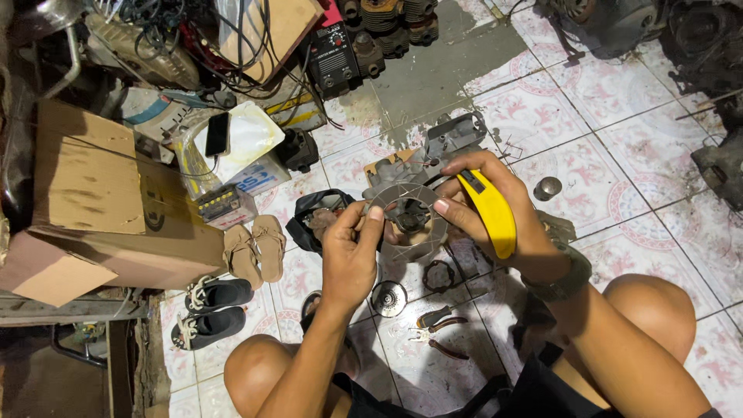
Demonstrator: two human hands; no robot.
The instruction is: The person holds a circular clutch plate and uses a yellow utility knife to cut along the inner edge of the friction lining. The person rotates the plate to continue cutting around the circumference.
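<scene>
My left hand [350, 251] pinches the left edge of a thin grey ring-shaped gasket [409, 222], held up over the floor. My right hand [487, 207] touches the gasket's right edge with its fingertips while gripping a yellow utility knife [489, 210]. Behind the gasket lies a grey metal engine part [445, 143] on the tiled floor. My bare knees show at the bottom of the view.
Pliers [437, 317] and keys lie on the tiles below my hands, beside a small round metal disc [388, 298] and a black ring [439, 275]. Sandals [255, 248], black shoes [210, 310], cardboard boxes [93, 193], a welding machine [333, 50] and tangled cables crowd the left and top.
</scene>
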